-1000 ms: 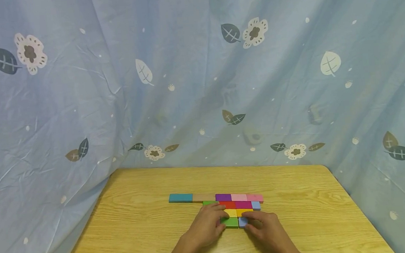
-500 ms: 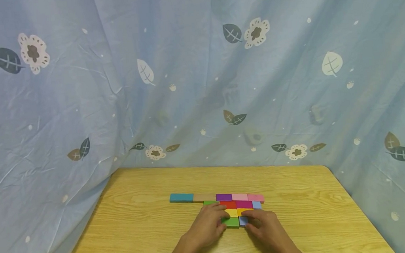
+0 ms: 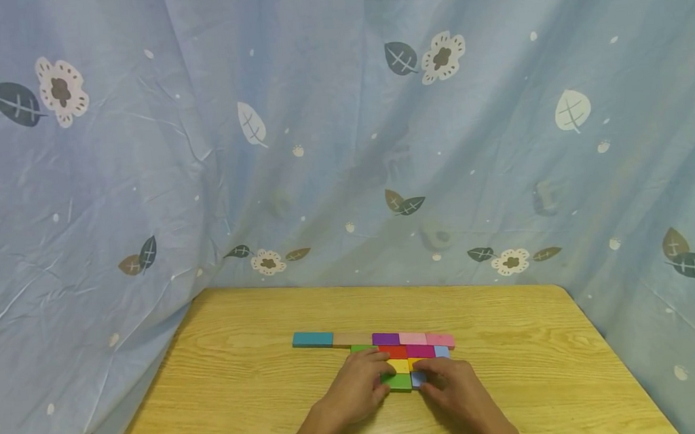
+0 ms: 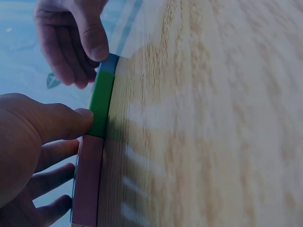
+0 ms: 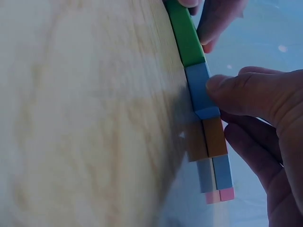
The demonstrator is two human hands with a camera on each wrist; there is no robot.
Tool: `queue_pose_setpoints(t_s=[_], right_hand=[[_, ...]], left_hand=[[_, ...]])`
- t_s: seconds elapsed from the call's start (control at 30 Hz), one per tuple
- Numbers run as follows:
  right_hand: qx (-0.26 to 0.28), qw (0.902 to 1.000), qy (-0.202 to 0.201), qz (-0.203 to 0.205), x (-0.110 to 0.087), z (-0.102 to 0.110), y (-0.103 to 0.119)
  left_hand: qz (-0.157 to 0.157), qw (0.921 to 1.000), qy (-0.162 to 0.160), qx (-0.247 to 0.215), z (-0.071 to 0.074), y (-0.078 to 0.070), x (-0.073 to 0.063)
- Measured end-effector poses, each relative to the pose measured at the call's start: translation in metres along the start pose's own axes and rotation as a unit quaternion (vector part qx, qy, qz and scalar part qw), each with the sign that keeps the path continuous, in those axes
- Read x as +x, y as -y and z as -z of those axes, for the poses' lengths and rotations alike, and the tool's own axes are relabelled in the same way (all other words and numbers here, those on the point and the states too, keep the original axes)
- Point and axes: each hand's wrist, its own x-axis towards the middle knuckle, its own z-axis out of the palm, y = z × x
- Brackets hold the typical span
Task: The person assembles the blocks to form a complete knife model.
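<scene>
Several flat colored blocks lie in tight rows on the table. My left hand bends over their left part, its thumb on the near face of a green block and a fingertip by a yellow block. On the other side my right hand touches a small blue block with its thumb, while its fingers reach over by an orange block. The blue block abuts the green one's right end. A dull pink block continues the front row leftward, mostly hidden under my left hand in the head view.
Behind, a row holds teal, tan, purple, light pink and pink blocks. Red, magenta and light blue blocks sit before it. A patterned blue curtain surrounds the wooden table.
The head view shifts very slightly. Both hands and all the blocks keep their places relative to one another.
</scene>
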Motion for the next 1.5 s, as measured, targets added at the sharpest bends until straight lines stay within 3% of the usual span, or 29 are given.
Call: queue_pose_setpoints(t_s=[0.37,0.7,0.93,1.27,1.5], right_hand=[[0.003,0.999,0.024,0.038,0.013,0.007,-0.008],[-0.027,0.9984,0.049,-0.015,0.042,0.007,-0.021],[-0.036,0.9955,0.069,-0.054,0.049,0.002,-0.022],[-0.041,0.9963,0.061,-0.046,0.049,0.003,-0.023],[-0.029,0.9949,0.006,-0.096,0.043,0.012,-0.031]], left_hand=[[0.0,1.0,-0.001,-0.003,0.0,0.001,0.0],[0.001,1.0,0.004,-0.005,0.001,0.0,-0.001],[0.003,0.9999,0.007,-0.009,0.002,-0.001,-0.001],[-0.004,0.9999,-0.005,-0.009,0.003,0.0,-0.001],[-0.006,1.0,0.001,0.003,0.0,-0.001,-0.001]])
